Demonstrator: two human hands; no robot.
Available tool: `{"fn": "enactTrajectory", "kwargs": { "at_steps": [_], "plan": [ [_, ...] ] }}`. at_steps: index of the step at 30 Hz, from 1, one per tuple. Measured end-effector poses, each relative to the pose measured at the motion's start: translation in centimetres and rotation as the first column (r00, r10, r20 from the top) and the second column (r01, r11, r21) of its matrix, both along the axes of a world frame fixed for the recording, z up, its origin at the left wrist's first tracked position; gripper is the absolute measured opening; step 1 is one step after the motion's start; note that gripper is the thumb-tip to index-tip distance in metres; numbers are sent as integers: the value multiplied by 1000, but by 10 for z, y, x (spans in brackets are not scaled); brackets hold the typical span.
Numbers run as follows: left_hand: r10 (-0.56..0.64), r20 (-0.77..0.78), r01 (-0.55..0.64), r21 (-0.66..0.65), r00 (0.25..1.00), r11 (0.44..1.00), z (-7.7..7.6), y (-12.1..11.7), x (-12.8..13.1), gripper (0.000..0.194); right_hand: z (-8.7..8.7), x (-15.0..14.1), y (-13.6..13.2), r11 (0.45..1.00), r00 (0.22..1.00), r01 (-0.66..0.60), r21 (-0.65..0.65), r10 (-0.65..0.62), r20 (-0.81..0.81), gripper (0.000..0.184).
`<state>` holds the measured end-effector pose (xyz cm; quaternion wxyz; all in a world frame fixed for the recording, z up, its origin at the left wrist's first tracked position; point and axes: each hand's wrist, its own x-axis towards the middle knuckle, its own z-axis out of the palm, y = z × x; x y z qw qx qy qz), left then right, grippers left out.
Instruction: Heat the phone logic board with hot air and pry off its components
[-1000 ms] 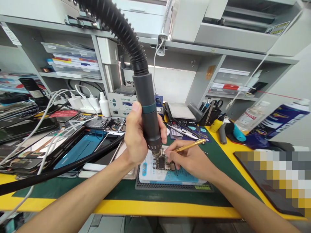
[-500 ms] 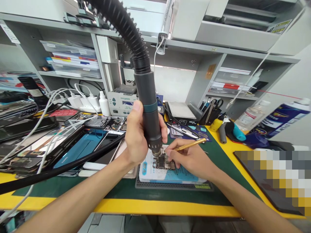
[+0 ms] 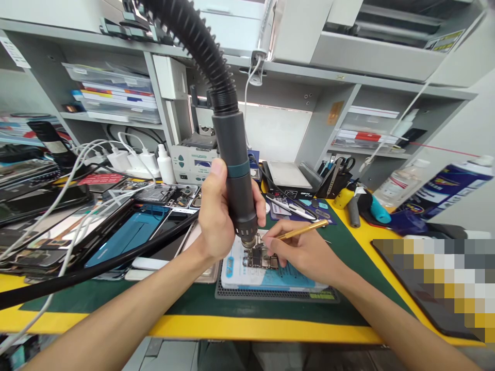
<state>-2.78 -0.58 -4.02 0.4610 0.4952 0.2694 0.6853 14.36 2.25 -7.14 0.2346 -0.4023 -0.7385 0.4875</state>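
My left hand (image 3: 217, 216) is wrapped round the dark handle of a hot air gun (image 3: 234, 170), its metal nozzle pointing down close over a circuit board (image 3: 260, 257). The board lies on a white and blue box (image 3: 235, 278), which rests on a black mesh pad (image 3: 270, 296). In my right hand (image 3: 299, 247) is a slim gold-coloured tool (image 3: 305, 230), held like a pen above the board's right side. Its working tip is hidden by my fingers, so its exact kind does not show.
Phones and phone parts, among them a blue back cover (image 3: 129, 239), cover the left side under white cables. A hot air station (image 3: 193, 164) stands behind. On the right are a bottle (image 3: 402, 183), a blue can (image 3: 444, 190) and a dark tablet-like slab (image 3: 402, 278).
Both hands stay nearly where they were, still holding the hot air gun and the gold-coloured tool. Only a slight shift of the view shows.
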Motion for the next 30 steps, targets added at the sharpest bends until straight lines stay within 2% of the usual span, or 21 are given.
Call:
{"fn": "enactTrajectory", "kwargs": {
  "at_steps": [8,30],
  "plan": [
    [-18,1,18,39,1000,999,-1,1,-1,70,-2,2,0,1000,1000,-6,1,6,-3,13],
    [-19,-6,19,34,1000,999,0,-1,-1,70,0,1,-1,1000,1000,-5,17,5,6,13]
  ]
}}
